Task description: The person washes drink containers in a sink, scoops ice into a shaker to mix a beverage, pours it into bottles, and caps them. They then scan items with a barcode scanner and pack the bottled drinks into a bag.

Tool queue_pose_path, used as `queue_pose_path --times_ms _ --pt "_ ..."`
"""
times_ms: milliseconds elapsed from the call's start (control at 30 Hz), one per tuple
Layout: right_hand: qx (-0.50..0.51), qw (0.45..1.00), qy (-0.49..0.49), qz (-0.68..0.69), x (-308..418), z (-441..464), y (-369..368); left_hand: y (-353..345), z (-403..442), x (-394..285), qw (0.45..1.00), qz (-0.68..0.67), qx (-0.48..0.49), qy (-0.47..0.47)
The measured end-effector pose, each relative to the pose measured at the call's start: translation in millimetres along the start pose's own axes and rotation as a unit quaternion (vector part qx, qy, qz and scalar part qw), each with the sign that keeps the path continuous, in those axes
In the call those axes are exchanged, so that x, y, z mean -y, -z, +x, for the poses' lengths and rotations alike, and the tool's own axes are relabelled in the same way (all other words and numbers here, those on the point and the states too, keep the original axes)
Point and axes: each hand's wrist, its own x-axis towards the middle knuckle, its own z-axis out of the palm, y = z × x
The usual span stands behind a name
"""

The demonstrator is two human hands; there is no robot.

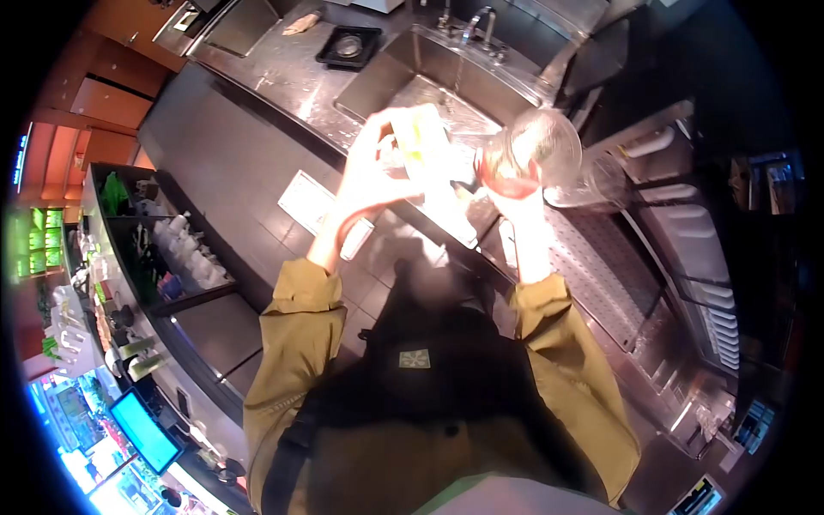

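Observation:
In the head view, my left hand [371, 176] is raised at the near edge of the sink, its fingers curved around a pale yellow-and-white thing [421, 137]. Glare washes that thing out, so its kind cannot be told. My right hand [519, 206] grips a clear, round-mouthed container [554, 142], which is tilted with its mouth to the right. The two hands are apart. Beyond them lies the steel sink [360, 99], with a chrome faucet [482, 27] at its back edge.
A black square tray [348, 47] with a round metal piece rests on the steel counter [283, 77], left of the sink. A perforated drainboard [601, 275] is at the right, beside stacked white trays [687, 232]. Shelves with white cups [184, 253] stand at the left.

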Motion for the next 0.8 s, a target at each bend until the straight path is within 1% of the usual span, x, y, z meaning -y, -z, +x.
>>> queue_pose_path --times_ms 33,67,100,133,167,200,233,267,367,400,467,500,533,600,633,700,733,767,800 --pt "-0.052 0.985 -0.047 0.155 -5.6 32.1 -9.1 20.4 11.6 6.9 1.000 -0.006 -0.010 0.001" --pt "-0.103 0.942 -0.091 0.305 -6.2 64.8 -23.5 43.8 24.1 13.3 1.000 -0.012 -0.019 0.000" --pt "-0.149 0.872 -0.133 0.447 -11.2 95.0 -32.8 67.2 36.8 16.6 0.999 0.027 -0.017 -0.002" --pt "-0.190 0.776 -0.172 0.576 -15.9 121.4 -40.3 87.9 49.8 24.5 0.995 0.097 -0.034 -0.010" --pt "-0.225 0.658 -0.208 0.688 -22.0 143.0 -45.9 105.4 63.1 30.7 0.997 0.072 -0.036 0.012" --pt "-0.233 0.680 -0.215 0.662 -29.4 161.0 -49.7 119.8 76.8 37.2 0.998 0.048 -0.037 0.034" --pt "-0.241 0.699 -0.221 0.636 -40.7 173.4 -48.9 128.2 89.5 44.4 0.997 0.059 -0.041 0.005" --pt "-0.251 0.716 -0.226 0.610 -53.5 185.9 -49.2 138.8 104.4 55.3 0.997 0.057 -0.043 0.000" --pt "-0.297 0.730 -0.250 0.563 -115.8 212.7 -46.4 159.7 142.2 80.2 0.998 0.041 -0.039 0.004" --pt "-0.295 0.735 -0.273 0.546 -134.9 218.2 -44.7 163.9 153.6 88.8 0.999 0.037 -0.036 0.001" --pt "-0.382 0.701 -0.329 0.504 -165.0 230.9 -52.2 169.9 175.1 109.1 0.999 0.028 -0.035 -0.006" --pt "-0.421 0.666 -0.334 0.517 -185.8 232.1 -56.8 170.9 183.1 112.8 0.999 -0.006 -0.031 0.036" --pt "-0.373 0.661 -0.347 0.551 -204.8 231.5 -58.1 173.0 193.2 119.8 0.999 -0.004 -0.024 0.028" --pt "-0.395 0.649 -0.443 0.476 -261.1 237.4 -54.5 177.0 207.5 136.7 1.000 0.000 -0.007 0.020" --pt "-0.369 0.689 -0.417 0.464 -262.2 229.5 -61.8 178.7 213.3 141.1 0.999 0.012 -0.008 0.035" --pt "-0.321 0.760 -0.358 0.437 -263.4 213.8 -76.7 187.0 222.2 152.5 0.999 0.021 0.000 0.026" --pt "-0.363 0.729 -0.416 0.405 -245.5 216.3 -85.3 191.4 225.2 157.5 0.999 0.023 0.007 0.024" --pt "-0.364 0.709 -0.430 0.425 -183.6 216.0 -96.2 194.6 226.9 157.0 0.999 0.037 0.004 0.033" --pt "-0.367 0.692 -0.411 0.466 -175.5 215.1 -97.6 197.0 228.5 153.6 0.998 0.052 -0.002 0.041"
